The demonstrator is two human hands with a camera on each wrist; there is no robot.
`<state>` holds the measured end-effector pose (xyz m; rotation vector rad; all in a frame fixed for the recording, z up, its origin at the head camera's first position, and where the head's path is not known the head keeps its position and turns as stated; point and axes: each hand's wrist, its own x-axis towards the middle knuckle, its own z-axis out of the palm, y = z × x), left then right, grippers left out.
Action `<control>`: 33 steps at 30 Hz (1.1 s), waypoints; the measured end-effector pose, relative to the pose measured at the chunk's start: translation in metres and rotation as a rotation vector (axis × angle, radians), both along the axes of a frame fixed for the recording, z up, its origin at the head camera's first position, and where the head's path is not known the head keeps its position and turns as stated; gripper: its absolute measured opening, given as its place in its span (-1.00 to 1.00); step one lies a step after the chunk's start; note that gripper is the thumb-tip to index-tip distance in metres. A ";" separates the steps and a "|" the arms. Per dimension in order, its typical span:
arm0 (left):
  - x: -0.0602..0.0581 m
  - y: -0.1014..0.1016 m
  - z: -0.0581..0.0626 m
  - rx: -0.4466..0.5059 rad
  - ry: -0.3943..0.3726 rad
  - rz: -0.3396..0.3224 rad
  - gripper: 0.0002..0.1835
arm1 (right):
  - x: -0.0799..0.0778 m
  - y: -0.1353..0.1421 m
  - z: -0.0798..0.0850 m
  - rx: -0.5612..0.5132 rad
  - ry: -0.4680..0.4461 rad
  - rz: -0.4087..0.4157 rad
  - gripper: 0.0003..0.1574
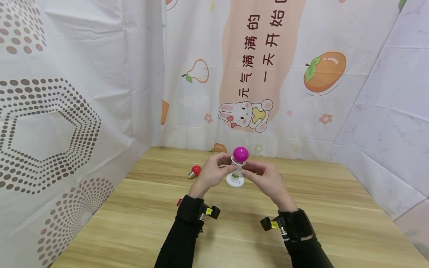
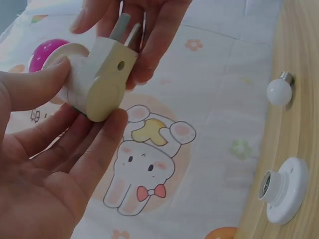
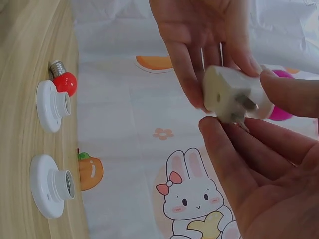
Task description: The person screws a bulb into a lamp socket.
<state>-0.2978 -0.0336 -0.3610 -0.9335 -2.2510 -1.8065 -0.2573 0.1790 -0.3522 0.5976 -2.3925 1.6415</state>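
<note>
Back curtain [image 1: 288, 96]: dark red characters “元气满满的”, “一天开始”, next one cut off. Red wrist tag [image 1: 179, 202]: illegible.

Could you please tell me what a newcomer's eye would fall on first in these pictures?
Probably the magenta bulb, seated in the white plug-in socket held between the left hand and right hand. Next might come the red bulb on the table, left of the hands, and the cartoon rabbit on the curtain behind.
</note>
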 end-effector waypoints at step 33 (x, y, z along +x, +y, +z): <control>-0.018 0.034 -0.033 -0.105 -0.060 0.011 -0.74 | -0.024 0.024 -0.027 0.254 0.005 -0.122 -0.66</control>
